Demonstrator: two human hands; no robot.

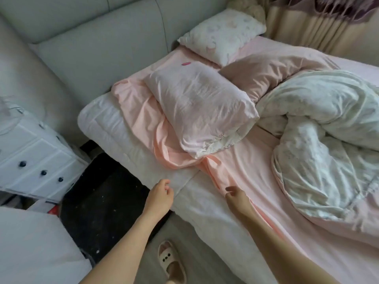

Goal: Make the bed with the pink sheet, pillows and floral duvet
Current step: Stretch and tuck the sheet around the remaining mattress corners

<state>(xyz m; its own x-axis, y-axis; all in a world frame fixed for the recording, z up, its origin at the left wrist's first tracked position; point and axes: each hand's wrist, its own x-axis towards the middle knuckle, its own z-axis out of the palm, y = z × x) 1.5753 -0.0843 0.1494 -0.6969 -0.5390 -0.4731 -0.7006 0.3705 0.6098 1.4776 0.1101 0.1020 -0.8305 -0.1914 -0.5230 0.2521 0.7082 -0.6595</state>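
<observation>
Reaching out over the near edge of the bed, both bare forearms stretch toward the bunched border of the pink sheet [242, 160]. The left hand [161, 194] hovers above the white quilted mattress pad [114, 128], its fingers loosely curled and grasping nothing. The right hand [235, 194] sits at the rumpled fold of the sheet, thumb and fingers parted a little as if about a pinch of fabric; whether cloth actually lies between them cannot be told.

The sheet is pulled back from the near side, leaving the pad bare along the edge and at the head corner. A pale pink pillow [201, 111] lies askew on the sheet's gathered folds. A second, white patterned pillow [222, 34] rests farther back against the grey padded headboard [98, 44]. The floral duvet [324, 128] is heaped in a crumpled mound on the far right of the mattress, its pink underside showing beside the pillows.

A white chest of drawers [30, 156] with dark knobs stands left of the bed, and one slippered foot [171, 261] shows on the floor below.
</observation>
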